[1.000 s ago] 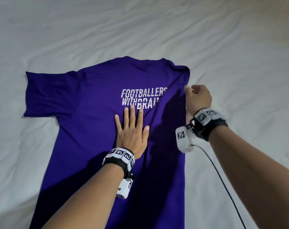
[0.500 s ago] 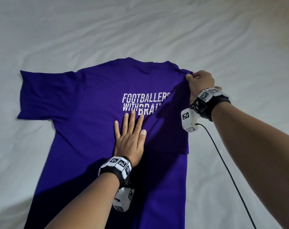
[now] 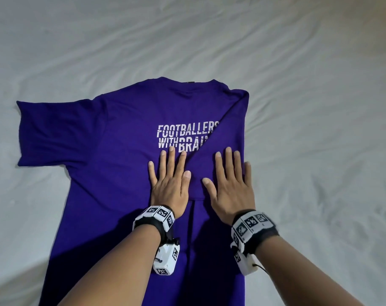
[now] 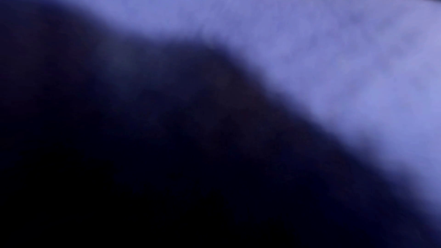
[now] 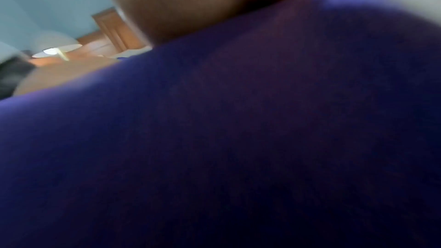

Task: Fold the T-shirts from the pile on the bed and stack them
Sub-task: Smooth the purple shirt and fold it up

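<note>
Since the earlier frames the right hand (image 3: 230,191) has let go of the folded-in sleeve and come down flat; on the white bed sheet (image 3: 320,107) lies the purple T-shirt (image 3: 112,164), left sleeve spread; left hand (image 3: 170,186) presses flat, fingers straight, below the print; right hand lies just beside it, fingers straight, on the fold.
</note>
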Demonstrator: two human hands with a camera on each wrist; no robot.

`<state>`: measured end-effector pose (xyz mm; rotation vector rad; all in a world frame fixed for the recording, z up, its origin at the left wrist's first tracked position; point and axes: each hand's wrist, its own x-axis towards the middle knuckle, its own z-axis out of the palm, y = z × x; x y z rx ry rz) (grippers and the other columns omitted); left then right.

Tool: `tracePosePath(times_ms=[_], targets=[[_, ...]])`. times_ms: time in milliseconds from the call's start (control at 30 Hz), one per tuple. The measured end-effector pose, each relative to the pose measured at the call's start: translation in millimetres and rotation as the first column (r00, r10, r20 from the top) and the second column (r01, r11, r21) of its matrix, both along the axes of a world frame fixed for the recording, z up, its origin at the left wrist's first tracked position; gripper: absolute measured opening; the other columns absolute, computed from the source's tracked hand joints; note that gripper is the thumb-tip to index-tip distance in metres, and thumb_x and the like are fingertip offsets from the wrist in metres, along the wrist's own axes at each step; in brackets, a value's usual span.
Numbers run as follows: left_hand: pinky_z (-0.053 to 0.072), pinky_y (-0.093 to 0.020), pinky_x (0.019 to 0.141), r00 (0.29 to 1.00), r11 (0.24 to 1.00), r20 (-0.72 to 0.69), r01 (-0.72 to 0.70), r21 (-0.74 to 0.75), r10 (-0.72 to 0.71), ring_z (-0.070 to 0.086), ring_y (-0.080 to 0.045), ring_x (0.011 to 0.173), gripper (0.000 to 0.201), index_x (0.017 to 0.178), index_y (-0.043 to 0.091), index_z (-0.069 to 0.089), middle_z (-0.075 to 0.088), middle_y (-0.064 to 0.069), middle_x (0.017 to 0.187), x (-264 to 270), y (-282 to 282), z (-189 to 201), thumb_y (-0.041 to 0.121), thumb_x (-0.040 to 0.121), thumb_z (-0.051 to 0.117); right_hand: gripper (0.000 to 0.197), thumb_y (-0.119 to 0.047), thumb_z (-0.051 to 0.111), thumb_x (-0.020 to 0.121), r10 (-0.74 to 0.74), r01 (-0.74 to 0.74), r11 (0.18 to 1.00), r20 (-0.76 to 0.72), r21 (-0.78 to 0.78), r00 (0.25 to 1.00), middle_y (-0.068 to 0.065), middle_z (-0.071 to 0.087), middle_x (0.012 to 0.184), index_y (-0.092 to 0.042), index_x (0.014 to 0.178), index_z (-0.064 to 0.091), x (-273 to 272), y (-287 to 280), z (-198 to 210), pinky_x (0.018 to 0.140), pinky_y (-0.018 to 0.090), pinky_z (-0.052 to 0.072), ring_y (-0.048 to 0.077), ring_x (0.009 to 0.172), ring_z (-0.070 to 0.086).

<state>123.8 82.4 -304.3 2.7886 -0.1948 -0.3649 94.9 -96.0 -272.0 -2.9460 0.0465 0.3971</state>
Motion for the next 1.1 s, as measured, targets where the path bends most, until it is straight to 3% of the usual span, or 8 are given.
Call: tracePosePath(times_ms=[233, 333, 433, 500, 633, 767, 900, 1100], targets=[[-0.019, -0.05, 0.123, 1.0, 1.0, -0.025, -0.01, -0.027, 0.01, -0.018, -0.016, 0.156, 0.064, 0.163, 0.033, 0.001, -0.009, 0.005, 0.171, 1, -1, 8, 0.054, 0.102, -0.003, 0.075, -0.061, 0.003, 0.103, -0.189, 0.189, 0.982, -0.064, -0.005, 0.98, 0.003, -0.018, 0.169, -0.015, 0.162, -0.009, 1, -6, 5, 0.125, 0.05, -0.009, 0.021, 0.154, -0.023], [-0.016, -0.045, 0.124, 0.998, 0.979, -0.032, -0.062, -0.194, 0.057, -0.009, -0.011, 0.157, 0.07, 0.164, 0.029, 0.01, 0.002, 0.006, 0.172, 2, 1, 19, 0.057, 0.099, 0.002, 0.076, -0.06, 0.003, 0.104, -0.224, 0.225, 0.974, -0.018, 0.005, 0.974, 0.007, -0.016, 0.169, -0.01, 0.162, -0.004, 3, 9, 19, 0.124, 0.05, -0.013, 0.022, 0.153, -0.024], [0.008, -0.043, 0.127, 0.964, 0.796, -0.066, -0.251, -0.551, 0.258, 0.019, -0.013, 0.154, 0.062, 0.158, 0.023, 0.035, 0.032, 0.001, 0.165, 0, 14, 43, 0.05, 0.103, 0.026, 0.076, -0.055, 0.007, 0.104, -0.169, 0.166, 0.985, 0.068, 0.044, 0.983, 0.012, -0.01, 0.169, -0.006, 0.161, 0.003, 8, 35, 37, 0.124, 0.048, -0.015, 0.024, 0.154, -0.02], [0.028, -0.043, 0.121, 0.916, 0.718, 0.019, -0.301, -0.627, 0.4, 0.036, -0.017, 0.143, 0.047, 0.144, 0.022, 0.056, 0.049, -0.001, 0.152, -5, 36, 58, 0.039, 0.103, 0.041, 0.074, -0.053, 0.012, 0.104, -0.129, 0.121, 0.99, 0.102, 0.075, 0.986, 0.013, -0.005, 0.17, -0.005, 0.161, 0.009, 14, 58, 47, 0.124, 0.047, -0.014, 0.026, 0.155, -0.017], [0.035, -0.043, 0.105, 0.752, 0.721, 0.224, -0.433, -0.541, 0.62, 0.05, -0.026, 0.118, 0.035, 0.134, 0.018, 0.06, 0.061, -0.004, 0.129, -15, 100, 68, 0.029, 0.101, 0.053, 0.066, -0.044, 0.028, 0.108, -0.015, -0.006, 0.989, 0.146, 0.145, 0.989, 0.013, 0.005, 0.17, -0.004, 0.159, 0.018, 39, 112, 57, 0.127, 0.046, -0.004, 0.03, 0.156, -0.009], [0.036, -0.055, 0.101, 0.614, 0.612, 0.069, -0.76, -0.22, 0.787, 0.042, -0.037, 0.127, 0.053, 0.144, 0.014, 0.045, 0.05, -0.017, 0.138, -10, 158, 74, 0.036, 0.098, 0.059, 0.057, -0.04, 0.042, 0.106, 0.113, -0.144, 0.979, 0.207, 0.145, 0.972, 0.011, 0.041, 0.156, -0.005, 0.15, 0.04, 81, 169, 60, 0.118, 0.05, 0.027, 0.034, 0.147, 0.031], [0.036, -0.054, 0.1, 0.644, 0.647, -0.117, -0.762, -0.01, 0.756, 0.042, -0.035, 0.127, 0.053, 0.134, 0.011, 0.049, 0.047, -0.014, 0.137, -1, 183, 77, 0.049, 0.097, 0.056, 0.044, -0.04, 0.045, 0.104, 0.162, -0.185, 0.977, 0.197, 0.103, 0.967, 0.012, 0.055, 0.13, -0.011, 0.136, 0.053, 127, 216, 57, 0.095, 0.05, 0.04, 0.035, 0.119, 0.047], [0.034, -0.049, 0.102, 0.702, 0.705, -0.155, -0.708, -0.05, 0.695, 0.045, -0.031, 0.129, 0.05, 0.139, 0.011, 0.043, 0.05, -0.01, 0.137, 13, 183, 68, 0.044, 0.101, 0.049, 0.045, -0.038, 0.038, 0.106, 0.024, -0.04, 0.986, 0.096, 0.165, 0.995, 0.014, 0.052, 0.136, -0.016, 0.145, 0.041, 189, 252, 43, 0.096, 0.05, 0.041, 0.035, 0.126, 0.043]])
